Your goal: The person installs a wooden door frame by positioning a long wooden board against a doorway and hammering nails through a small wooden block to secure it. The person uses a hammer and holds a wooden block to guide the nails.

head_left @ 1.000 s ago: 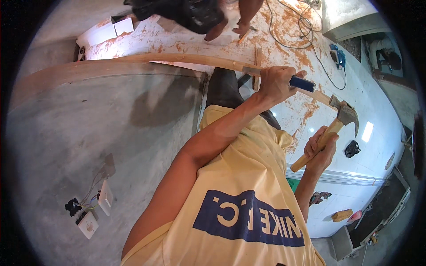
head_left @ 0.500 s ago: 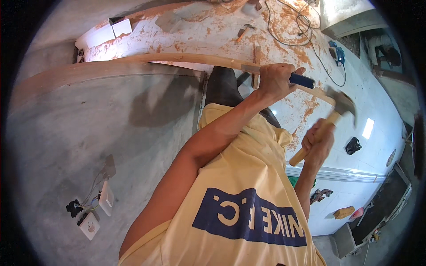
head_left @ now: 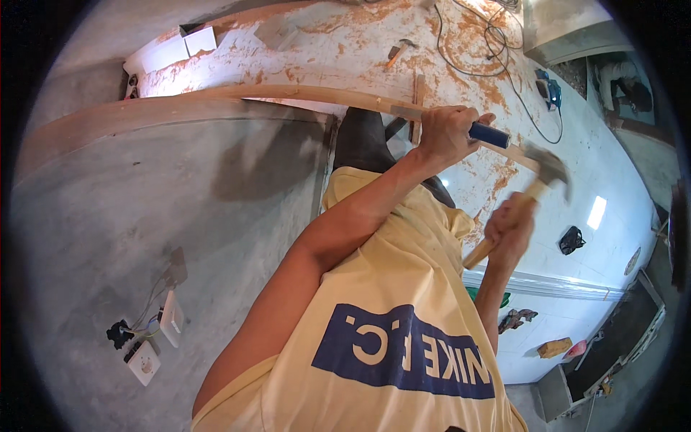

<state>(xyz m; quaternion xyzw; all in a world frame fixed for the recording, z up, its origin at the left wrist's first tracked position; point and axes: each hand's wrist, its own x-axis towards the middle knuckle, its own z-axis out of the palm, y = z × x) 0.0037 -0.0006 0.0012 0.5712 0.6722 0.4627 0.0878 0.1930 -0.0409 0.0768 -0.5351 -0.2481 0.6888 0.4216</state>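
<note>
A grey wall (head_left: 237, 237) fills the left side, and to its right a white floor (head_left: 619, 216) stretches from near to far, reddish-brown shavings (head_left: 497, 176) scattered over its far half. The person's yellow shirt (head_left: 403, 252) takes up the near middle, with dark trousers (head_left: 358, 140) beyond it. A long wooden strip (head_left: 302, 93) runs across the scene along the far edge of the wall, curving in the wide lens, and continues to the right past the hands. A thin cable (head_left: 465, 72) loops over the floor at the far right.

The hammer (head_left: 525, 205) slants up on the right, its blurred head near the right end of the strip; contact cannot be told. The left hand (head_left: 448, 133) lies over the strip, fingers wrapped around a chisel. The right hand (head_left: 509, 229), nearer and further right, grips the hammer's wooden handle. The blue handle of the chisel (head_left: 489, 135) juts right from the left fist toward the hammer head, while a grey flat part shows along the strip to the left.

A blue power tool (head_left: 551, 92) rests at the far right. An orange-handled tool (head_left: 394, 55) lies on the far floor. Smaller are a white socket (head_left: 144, 362) near left and a crumpled black bag (head_left: 572, 240) at right.
</note>
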